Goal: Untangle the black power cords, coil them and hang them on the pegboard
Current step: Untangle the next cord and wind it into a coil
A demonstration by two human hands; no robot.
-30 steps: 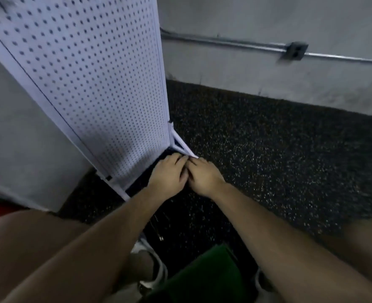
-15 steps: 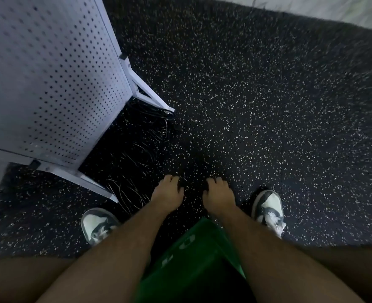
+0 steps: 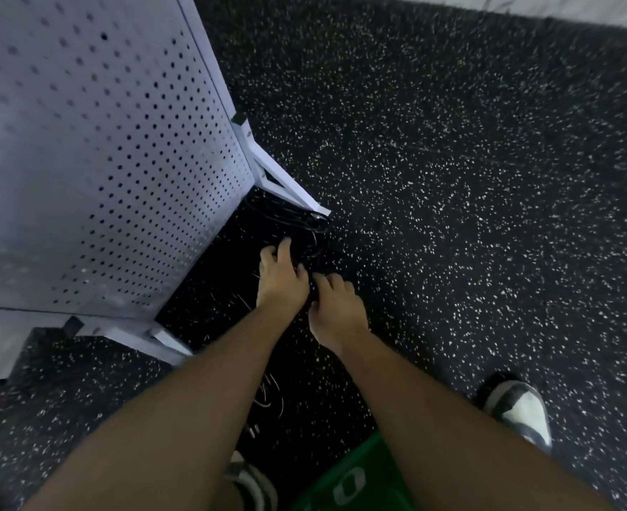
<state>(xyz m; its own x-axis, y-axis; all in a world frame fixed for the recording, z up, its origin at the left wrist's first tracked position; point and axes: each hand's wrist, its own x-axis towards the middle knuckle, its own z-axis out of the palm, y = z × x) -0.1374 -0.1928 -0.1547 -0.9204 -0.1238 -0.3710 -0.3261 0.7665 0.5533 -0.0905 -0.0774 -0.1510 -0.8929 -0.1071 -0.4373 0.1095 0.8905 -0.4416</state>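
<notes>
A tangle of black power cords (image 3: 297, 223) lies on the dark speckled floor at the foot of the white pegboard (image 3: 94, 153), hard to tell apart from the floor. My left hand (image 3: 280, 278) reaches down into the tangle with its fingers spread and curled among the cords. My right hand (image 3: 335, 307) is just beside it, fingers curled downward at the same bundle. A dark strand shows between the two hands. Whether either hand truly grips a cord is not plain in the dim light. More cord loops (image 3: 267, 392) glint between my forearms.
The pegboard stands on white metal feet (image 3: 293, 193), one pointing right by the cords, another (image 3: 168, 341) near my left forearm. My shoes (image 3: 518, 411) stand on the speckled floor (image 3: 452, 178). A green garment (image 3: 348, 477) shows at the bottom edge.
The view dropped from the wall to the floor. Both hands drew back toward me, then reached forward again into the cords by the pegboard's right foot.
</notes>
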